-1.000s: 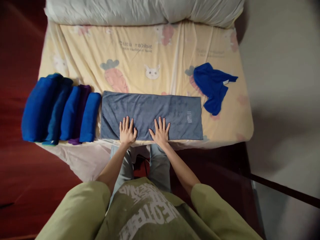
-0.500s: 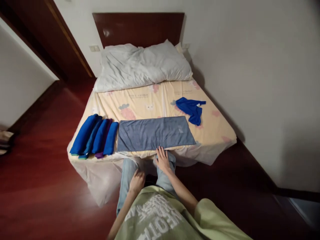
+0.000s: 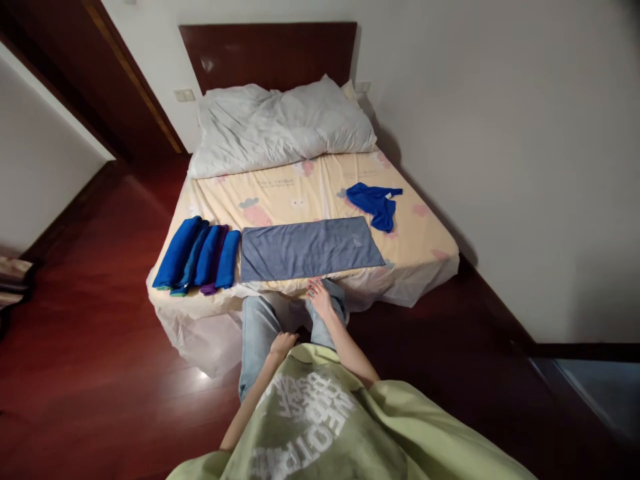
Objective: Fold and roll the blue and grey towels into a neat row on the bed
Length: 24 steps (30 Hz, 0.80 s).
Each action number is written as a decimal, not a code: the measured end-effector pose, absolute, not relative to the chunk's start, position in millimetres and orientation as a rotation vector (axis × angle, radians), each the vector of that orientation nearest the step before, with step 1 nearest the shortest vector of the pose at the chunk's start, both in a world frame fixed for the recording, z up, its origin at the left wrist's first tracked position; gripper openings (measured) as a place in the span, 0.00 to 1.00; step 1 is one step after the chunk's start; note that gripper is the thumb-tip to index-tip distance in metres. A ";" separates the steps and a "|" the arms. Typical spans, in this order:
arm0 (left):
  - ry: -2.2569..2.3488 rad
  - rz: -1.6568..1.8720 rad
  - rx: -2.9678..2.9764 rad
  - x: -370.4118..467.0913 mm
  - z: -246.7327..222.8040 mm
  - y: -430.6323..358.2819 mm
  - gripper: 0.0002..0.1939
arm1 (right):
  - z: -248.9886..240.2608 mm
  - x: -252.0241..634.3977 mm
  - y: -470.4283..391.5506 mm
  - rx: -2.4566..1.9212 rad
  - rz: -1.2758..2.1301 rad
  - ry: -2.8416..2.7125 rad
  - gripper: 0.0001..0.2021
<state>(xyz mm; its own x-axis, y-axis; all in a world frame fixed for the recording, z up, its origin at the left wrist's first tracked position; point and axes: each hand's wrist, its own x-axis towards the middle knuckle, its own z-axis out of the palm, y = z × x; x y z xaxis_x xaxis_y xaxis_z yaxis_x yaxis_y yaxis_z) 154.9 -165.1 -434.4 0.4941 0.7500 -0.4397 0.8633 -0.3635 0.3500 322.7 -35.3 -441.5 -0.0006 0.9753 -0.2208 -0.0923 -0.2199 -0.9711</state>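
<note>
A grey-blue cloth (image 3: 310, 250) lies flat along the near edge of the bed. My right hand (image 3: 319, 297) is just below its near edge, over my right knee, fingers apart and holding nothing. Lower down, my left hand (image 3: 284, 343) rests by my left thigh with its fingers curled; what it holds, if anything, is hidden. Left of the cloth sit several rolled or folded blue and purple cloths (image 3: 175, 253) side by side. A crumpled blue cloth (image 3: 375, 205) with a small white tag lies beyond the grey one, at the right.
The bed (image 3: 420, 247) has a yellow patterned sheet. A white pillow or quilt (image 3: 285, 127) lies against the dark headboard (image 3: 275, 57). A wall stands on the right, and striped fabric (image 3: 13, 273) shows at the far left.
The view has shifted, so the bed sits slightly higher in the picture. My right hand's fingers have bent a little and lie just off the grey cloth's edge. The cloths look unchanged.
</note>
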 end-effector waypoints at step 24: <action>1.406 -0.315 1.959 165.3 -443.2 -168.4 0.14 | -441.0 320.2 -15.2 -0.937 1.844 -0.220 0.13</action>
